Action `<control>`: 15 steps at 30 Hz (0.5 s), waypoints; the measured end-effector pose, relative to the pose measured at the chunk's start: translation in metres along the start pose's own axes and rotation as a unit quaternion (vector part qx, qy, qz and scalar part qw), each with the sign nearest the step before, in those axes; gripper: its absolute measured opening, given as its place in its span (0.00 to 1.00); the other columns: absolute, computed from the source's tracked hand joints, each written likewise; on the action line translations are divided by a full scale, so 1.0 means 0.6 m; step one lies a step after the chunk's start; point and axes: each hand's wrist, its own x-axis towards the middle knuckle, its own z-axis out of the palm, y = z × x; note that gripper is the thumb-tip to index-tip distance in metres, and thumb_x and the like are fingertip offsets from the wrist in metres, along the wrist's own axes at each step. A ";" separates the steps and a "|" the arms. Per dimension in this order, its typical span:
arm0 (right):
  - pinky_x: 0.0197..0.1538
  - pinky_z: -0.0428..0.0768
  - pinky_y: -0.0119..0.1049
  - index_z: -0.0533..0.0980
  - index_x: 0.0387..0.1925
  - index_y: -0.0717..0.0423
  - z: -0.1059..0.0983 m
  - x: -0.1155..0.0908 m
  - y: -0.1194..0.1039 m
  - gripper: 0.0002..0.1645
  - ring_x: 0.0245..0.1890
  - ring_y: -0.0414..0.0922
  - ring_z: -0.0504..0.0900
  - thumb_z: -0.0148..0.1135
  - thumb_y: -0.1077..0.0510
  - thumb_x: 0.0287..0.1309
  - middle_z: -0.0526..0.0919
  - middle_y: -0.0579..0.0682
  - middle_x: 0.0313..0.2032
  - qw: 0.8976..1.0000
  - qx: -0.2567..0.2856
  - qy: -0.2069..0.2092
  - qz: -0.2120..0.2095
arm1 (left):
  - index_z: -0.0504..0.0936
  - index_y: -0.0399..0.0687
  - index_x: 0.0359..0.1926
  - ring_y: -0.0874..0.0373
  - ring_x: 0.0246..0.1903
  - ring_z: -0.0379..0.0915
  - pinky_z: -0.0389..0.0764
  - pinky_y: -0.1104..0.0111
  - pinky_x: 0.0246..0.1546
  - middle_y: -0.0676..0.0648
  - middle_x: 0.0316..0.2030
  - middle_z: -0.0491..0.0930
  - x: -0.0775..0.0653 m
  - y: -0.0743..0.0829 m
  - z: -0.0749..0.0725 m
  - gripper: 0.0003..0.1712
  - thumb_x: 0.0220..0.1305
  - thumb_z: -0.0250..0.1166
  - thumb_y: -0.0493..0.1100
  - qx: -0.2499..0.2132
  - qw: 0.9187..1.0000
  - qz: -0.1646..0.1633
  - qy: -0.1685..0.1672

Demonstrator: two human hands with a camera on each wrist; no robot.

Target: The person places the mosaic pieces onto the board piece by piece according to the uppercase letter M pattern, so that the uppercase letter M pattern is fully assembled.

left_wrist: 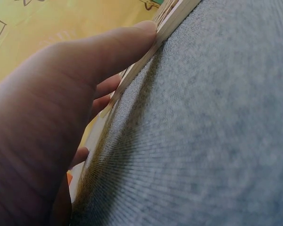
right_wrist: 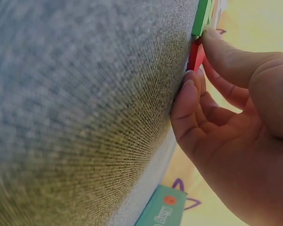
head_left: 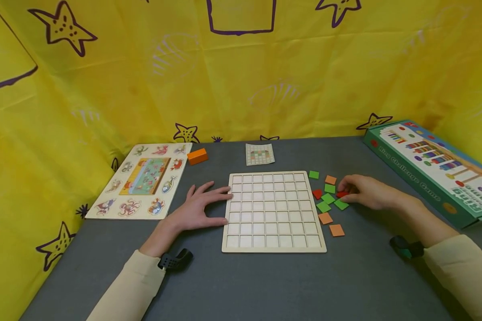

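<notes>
A pale wooden grid board [head_left: 274,213] of bare square cells lies flat on the table. My left hand [head_left: 202,208] is spread at its left edge, thumb and fingertips touching the rim. The left wrist view shows the thumb [left_wrist: 118,49] against the board's side. My right hand [head_left: 368,191] pinches a red square tile [head_left: 341,194] between thumb and fingers at the small pile right of the board. In the right wrist view, that red tile [right_wrist: 195,54] touches a green tile [right_wrist: 202,19] beside the thumb. Several green tiles [head_left: 323,207], orange tiles [head_left: 325,218] and another red tile [head_left: 317,194] lie around.
A small pattern card [head_left: 259,154] lies behind the board. Left of it are an orange block [head_left: 197,156] and a sea-animal puzzle board [head_left: 104,196]. A green game box [head_left: 409,167] stands at the right. A yellow patterned cloth [head_left: 241,89] hangs behind the table [head_left: 265,285].
</notes>
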 end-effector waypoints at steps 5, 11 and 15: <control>0.41 0.75 0.41 0.76 0.44 0.62 0.002 -0.002 -0.004 0.13 0.35 0.44 0.74 0.69 0.59 0.64 0.78 0.45 0.36 1.000 0.006 0.004 -0.001 | 0.76 0.61 0.69 0.38 0.75 0.43 0.31 0.30 0.64 0.56 0.74 0.63 0.001 -0.002 -0.001 0.39 0.59 0.72 0.64 -0.002 1.000 0.001 -0.003; 0.39 0.74 0.38 0.76 0.42 0.60 0.002 -0.004 -0.007 0.09 0.34 0.44 0.73 0.68 0.62 0.64 0.77 0.44 0.34 1.000 0.012 0.013 -0.008 | 0.76 0.60 0.69 0.37 0.75 0.43 0.31 0.29 0.63 0.55 0.74 0.63 -0.001 -0.003 -0.001 0.39 0.59 0.72 0.64 -0.002 1.000 0.008 -0.001; 0.39 0.74 0.37 0.77 0.41 0.58 -0.001 -0.004 -0.010 0.07 0.34 0.43 0.74 0.68 0.62 0.64 0.79 0.43 0.34 1.000 0.022 0.012 -0.016 | 0.77 0.60 0.69 0.37 0.75 0.43 0.31 0.29 0.64 0.55 0.74 0.63 -0.001 -0.002 -0.001 0.39 0.58 0.72 0.63 -0.006 1.000 0.007 0.001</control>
